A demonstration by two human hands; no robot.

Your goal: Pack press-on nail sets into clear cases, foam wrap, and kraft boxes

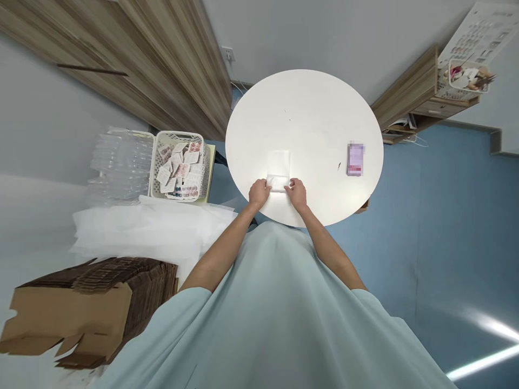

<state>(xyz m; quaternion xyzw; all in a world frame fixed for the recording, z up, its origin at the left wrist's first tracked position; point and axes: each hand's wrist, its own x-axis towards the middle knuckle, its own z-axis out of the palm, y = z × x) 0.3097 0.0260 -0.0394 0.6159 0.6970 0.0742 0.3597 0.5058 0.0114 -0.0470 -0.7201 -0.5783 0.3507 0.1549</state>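
Observation:
A translucent whitish sheet or pouch (pixel 279 162) lies flat near the front edge of the round white table (pixel 312 119). Its near end looks doubled over into a brighter band, with a small pale item that I cannot make out. My left hand (pixel 259 193) is closed at the left side of this band, thumb and fingers pinching its edge. On the opposite side my right hand (pixel 297 193) pinches the right edge in the same way. The fingertips partly hide both near corners.
Right on the table lies a blurred purple-pink pack (pixel 355 159), beside a small dark mark. To the left stand a white basket (pixel 180 135) of small cards, clear plastic packaging (pixel 121 167), white sheets (pixel 138 229) and flattened cardboard boxes (pixel 73 313). Wooden cabinets flank the table.

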